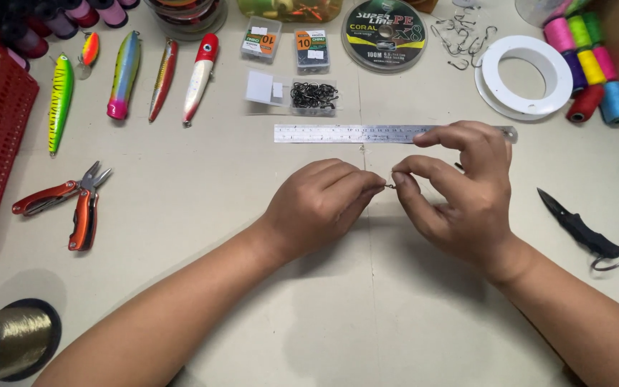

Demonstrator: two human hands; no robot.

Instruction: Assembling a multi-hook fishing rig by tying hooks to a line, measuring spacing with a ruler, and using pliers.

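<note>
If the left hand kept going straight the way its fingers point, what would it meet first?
The left hand points right and slightly up, so it would almost at once meet the small hook and the right hand pinching it. Their fingertips look nearly touching, though depth is hard to judge.

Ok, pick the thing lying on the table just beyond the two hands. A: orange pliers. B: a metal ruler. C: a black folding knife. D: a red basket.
B: the metal ruler lies flat just past the left hand and right hand, which pinch a small hook between them.
</note>
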